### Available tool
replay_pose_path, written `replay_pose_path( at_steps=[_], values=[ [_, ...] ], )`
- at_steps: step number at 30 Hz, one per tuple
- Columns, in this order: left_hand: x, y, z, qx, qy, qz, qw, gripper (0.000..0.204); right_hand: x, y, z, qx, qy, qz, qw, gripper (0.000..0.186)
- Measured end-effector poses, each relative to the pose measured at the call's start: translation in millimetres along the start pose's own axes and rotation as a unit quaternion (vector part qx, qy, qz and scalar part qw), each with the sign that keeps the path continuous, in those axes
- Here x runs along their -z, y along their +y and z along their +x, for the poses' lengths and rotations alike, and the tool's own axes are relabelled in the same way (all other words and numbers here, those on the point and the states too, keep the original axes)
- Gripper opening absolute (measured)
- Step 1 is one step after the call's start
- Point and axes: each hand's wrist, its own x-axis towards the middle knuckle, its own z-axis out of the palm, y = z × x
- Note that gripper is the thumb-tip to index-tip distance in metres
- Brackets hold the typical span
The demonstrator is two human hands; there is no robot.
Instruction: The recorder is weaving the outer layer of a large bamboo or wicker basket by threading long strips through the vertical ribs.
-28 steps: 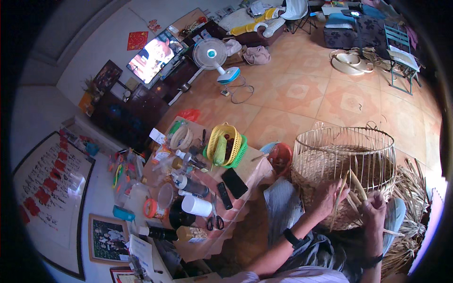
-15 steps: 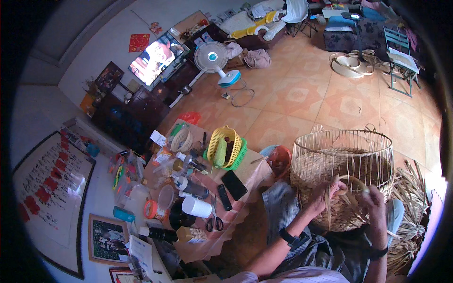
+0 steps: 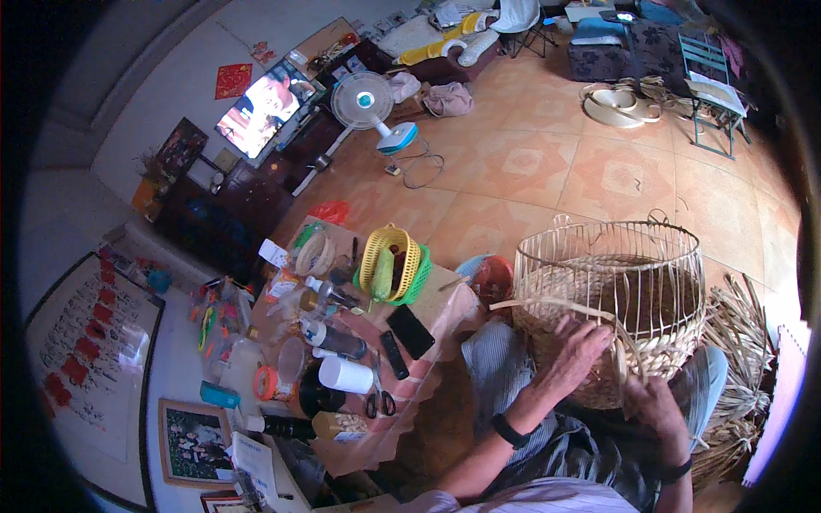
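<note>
A half-woven straw basket with a bare wire frame round its upper part rests against my lap. My left hand lies at its near wall, fingers bent round a pale flat straw strip whose loose end sticks out to the left. Lower and to the right, my right hand pinches strands that hang down the near side of the wall. Its fingertips are partly hidden and slightly blurred. Dark bands circle both wrists.
Bundles of dried straw lie to my right. On the left, a table carries bottles, scissors, a phone and a yellow basket with a green vegetable. A red basin stands beside it; a fan is farther off.
My right hand has dropped from beside the rim to lower on the wall. My left hand has shifted slightly down, and the strip's end now points left. The view has turned slightly.
</note>
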Motion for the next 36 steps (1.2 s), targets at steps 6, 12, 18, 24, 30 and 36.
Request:
replay_pose_path(
  at_steps=[6, 12, 18, 24, 30, 36],
  values=[
    [13.9, -15.2, -16.2, 0.006, 0.126, -0.045, 0.991, 0.032, 110.7, 113.3, -8.8, 0.189, 0.207, 0.412, 0.867, 0.039],
    [21.7, 12.7, 1.4, -0.02, 0.09, -0.069, 0.993, 0.033, 81.0, 70.0, -35.8, 0.155, 0.107, 0.446, 0.875, 0.033],
    [9.0, 10.6, 1.7, 0.014, 0.011, -0.131, 0.991, 0.042, 123.2, 80.3, -39.9, 0.284, 0.223, 0.518, 0.776, 0.027],
    [-0.4, -2.0, -0.6, 0.023, 0.026, -0.21, 0.977, 0.034, 94.6, 63.7, -50.3, 0.088, 0.183, 0.012, 0.979, 0.033],
    [-1.6, -0.4, 11.3, 0.033, -0.048, -0.208, 0.976, 0.031, 20.5, 15.8, -55.7, 0.152, 0.108, -0.319, 0.929, 0.023],
    [6.6, 2.3, -5.8, -0.021, -0.019, -0.165, 0.986, 0.036, 39.3, -54.8, -89.8, 0.138, 0.042, 0.068, 0.987, 0.015]
  ],
)
